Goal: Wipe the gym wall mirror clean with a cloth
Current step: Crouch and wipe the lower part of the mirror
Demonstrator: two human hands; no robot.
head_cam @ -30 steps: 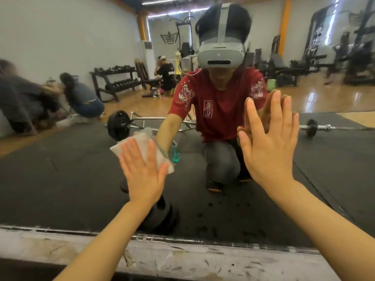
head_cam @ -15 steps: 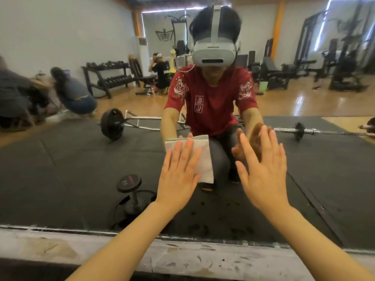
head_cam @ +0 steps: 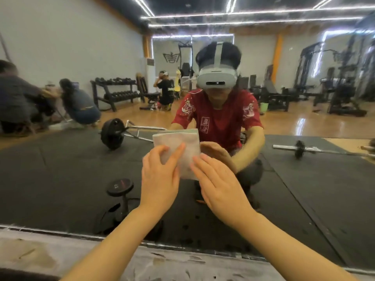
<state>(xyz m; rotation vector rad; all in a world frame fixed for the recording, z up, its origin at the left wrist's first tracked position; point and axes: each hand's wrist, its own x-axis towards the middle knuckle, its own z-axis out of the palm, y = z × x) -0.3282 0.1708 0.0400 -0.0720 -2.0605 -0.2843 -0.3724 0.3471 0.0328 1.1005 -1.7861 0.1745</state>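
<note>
The wall mirror (head_cam: 60,169) fills most of the view and reflects me crouching in a red shirt. A folded white cloth (head_cam: 182,145) lies against the glass at the centre. My left hand (head_cam: 160,179) holds the cloth from below-left, with its fingers bent onto the fabric and the index finger stretched across it. Coming in from the right, my right hand (head_cam: 217,185) has straight fingers whose tips touch the cloth's lower right edge. Both forearms reach up from the bottom of the view.
A worn, scuffed white ledge (head_cam: 50,258) runs under the mirror's bottom edge. The glass reflects a dumbbell (head_cam: 119,187) standing on black mats, a barbell (head_cam: 300,148), weight racks, machines and people crouching at the left.
The cloth and my left hand slid from the left to the centre of the mirror. My right hand came down off the glass and moved left to touch the cloth.
</note>
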